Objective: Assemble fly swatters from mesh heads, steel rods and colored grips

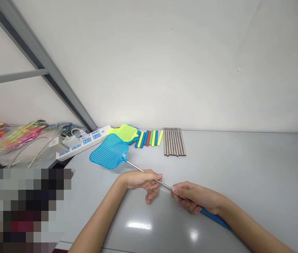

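Observation:
A fly swatter (109, 151) with a blue perforated head, a thin metal rod and a blue grip slants across the front of the table. Its head points to the back left, and the grip runs under my right forearm. My left hand (145, 181) is closed round the rod near the middle, thumb along it and lower fingers loosely curled. My right hand (191, 196) pinches the rod farther down, just above the blue grip (214, 218). Part of the rod is hidden by both hands.
Behind lie yellow-green swatter heads (127, 133), a row of coloured grips (149, 138) and several metal rods (174, 141). A white power strip (85, 142) with plugs stands at the left, beside bagged colourful items (24, 135). A white wall (175, 63) backs the grey table (257, 168).

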A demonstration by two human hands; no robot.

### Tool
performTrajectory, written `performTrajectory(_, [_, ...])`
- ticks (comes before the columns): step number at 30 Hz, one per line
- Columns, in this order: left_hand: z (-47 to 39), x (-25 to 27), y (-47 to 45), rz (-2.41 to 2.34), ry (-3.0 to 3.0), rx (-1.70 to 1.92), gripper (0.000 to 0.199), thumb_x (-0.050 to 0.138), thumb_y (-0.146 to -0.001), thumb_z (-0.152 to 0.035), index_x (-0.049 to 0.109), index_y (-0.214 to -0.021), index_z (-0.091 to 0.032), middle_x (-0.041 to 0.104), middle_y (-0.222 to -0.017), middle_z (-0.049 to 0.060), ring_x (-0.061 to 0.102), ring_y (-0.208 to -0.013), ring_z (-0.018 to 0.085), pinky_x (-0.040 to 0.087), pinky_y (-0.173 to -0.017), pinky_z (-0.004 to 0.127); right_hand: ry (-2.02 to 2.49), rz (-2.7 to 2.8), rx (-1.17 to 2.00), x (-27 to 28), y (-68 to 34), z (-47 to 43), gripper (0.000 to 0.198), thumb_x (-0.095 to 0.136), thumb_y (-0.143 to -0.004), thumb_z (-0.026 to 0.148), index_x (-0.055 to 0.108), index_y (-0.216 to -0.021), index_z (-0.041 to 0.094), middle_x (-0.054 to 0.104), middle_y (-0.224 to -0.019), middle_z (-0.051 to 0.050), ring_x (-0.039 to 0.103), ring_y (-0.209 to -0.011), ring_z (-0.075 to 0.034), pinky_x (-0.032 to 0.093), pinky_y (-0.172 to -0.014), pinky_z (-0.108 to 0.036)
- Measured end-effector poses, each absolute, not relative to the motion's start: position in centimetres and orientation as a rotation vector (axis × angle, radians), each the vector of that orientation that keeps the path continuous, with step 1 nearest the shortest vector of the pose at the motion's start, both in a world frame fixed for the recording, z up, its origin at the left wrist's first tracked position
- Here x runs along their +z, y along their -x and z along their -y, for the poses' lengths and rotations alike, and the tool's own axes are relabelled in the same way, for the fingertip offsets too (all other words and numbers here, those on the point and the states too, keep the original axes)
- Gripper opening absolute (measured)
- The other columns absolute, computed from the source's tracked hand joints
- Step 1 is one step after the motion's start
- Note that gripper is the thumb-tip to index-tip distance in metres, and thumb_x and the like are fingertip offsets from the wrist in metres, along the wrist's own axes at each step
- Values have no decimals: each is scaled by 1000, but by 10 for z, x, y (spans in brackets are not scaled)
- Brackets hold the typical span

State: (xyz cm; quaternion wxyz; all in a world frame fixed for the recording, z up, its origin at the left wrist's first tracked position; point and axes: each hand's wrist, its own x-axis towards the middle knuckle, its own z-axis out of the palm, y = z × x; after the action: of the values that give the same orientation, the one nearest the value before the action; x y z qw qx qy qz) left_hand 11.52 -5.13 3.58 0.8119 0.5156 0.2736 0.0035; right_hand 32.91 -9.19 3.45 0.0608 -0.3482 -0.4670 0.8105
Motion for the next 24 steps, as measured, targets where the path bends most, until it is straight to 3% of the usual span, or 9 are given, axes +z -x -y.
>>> performTrajectory(11, [49,39,-103,-638,-1155,9,40,29,-84,-40,39,-53,-15,47,-42,-2,37,-31,8,39,-44,25,1049,1426,2456,37,-331,92,33,42,-78,48,39,-67,17,28,-53,6,19,-43,-4,11,-37,-18])
performTrajectory(24, [47,37,-96,-685,-1172,22,41,30,-83,-42,40,-54,-15,50,-46,0,41,-34,9,34,-37,22,1062,1488,2446,33,-337,88,36,44,-74,52,41,-68,17,30,-54,6,19,-43,-4,11,-36,-18])
